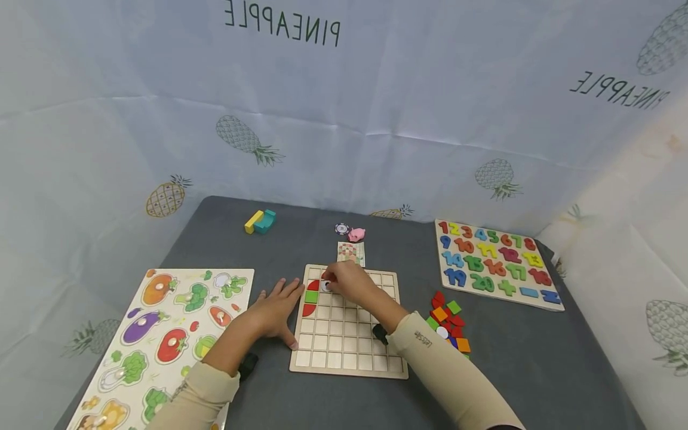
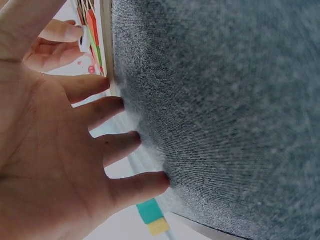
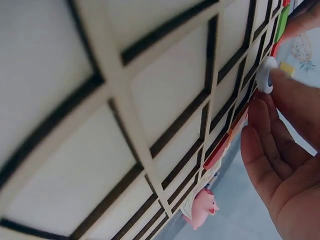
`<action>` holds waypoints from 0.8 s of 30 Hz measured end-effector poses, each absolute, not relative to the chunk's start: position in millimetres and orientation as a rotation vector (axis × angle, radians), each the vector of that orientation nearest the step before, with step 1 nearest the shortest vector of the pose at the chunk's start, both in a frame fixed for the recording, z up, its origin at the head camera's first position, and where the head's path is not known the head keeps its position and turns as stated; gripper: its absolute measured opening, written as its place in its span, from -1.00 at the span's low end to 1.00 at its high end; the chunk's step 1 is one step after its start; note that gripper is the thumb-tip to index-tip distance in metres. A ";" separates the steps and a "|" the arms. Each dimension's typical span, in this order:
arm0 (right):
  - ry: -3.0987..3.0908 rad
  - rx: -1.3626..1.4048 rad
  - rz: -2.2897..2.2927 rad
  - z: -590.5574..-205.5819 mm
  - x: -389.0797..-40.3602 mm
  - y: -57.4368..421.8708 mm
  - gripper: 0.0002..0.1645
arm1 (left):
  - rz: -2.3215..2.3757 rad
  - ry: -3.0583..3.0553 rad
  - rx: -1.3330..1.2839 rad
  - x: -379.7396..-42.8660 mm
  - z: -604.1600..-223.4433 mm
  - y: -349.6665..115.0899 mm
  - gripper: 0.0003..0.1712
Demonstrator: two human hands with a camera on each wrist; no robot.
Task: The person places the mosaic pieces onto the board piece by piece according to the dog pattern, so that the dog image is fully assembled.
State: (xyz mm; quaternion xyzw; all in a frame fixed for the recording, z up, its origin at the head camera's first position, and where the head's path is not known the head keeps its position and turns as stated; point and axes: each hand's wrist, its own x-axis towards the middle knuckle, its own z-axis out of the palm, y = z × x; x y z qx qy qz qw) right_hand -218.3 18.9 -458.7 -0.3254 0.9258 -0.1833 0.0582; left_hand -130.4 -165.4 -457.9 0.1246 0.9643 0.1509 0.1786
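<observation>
A wooden grid board [image 1: 349, 362] lies flat on the dark table. Down its left column sit a green square [image 1: 311, 297] and two red rounded pieces, one red piece [image 1: 309, 310] below it. My right hand [image 1: 352, 283] reaches over the upper left squares and pinches a white disc with a dark centre [image 3: 264, 76] between thumb and fingers, low over the grid. At the board's left edge my left hand [image 1: 276, 315] rests with fingers spread, thumb near the lower corner. More red pieces [image 3: 216, 152] line the top row, partly hidden by the right hand in the head view.
Loose coloured pieces [image 1: 454, 319] are heaped right of the board. A patterned card [image 1: 351, 252], a pink pig [image 1: 356, 235] and a poker chip [image 1: 341, 229] stand behind it. The vegetable puzzle [image 1: 177, 319] lies left, the number puzzle [image 1: 497, 263] right; yellow and teal blocks [image 1: 264, 222] sit farther back.
</observation>
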 end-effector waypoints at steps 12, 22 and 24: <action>2.711 -1.091 -0.610 -456.2 -221.8 16.5 -0.83 | 0.430 2.720 0.351 -130.9 -457.2 -166.2 0.43; 2.705 -1.131 -0.618 -452.7 -220.5 15.6 -0.80 | 0.453 2.719 0.362 -129.4 -456.6 -164.7 0.41; 2.699 -1.131 -0.630 -451.1 -221.3 15.8 -0.82 | 0.452 2.718 0.360 -129.1 -455.8 -164.6 0.41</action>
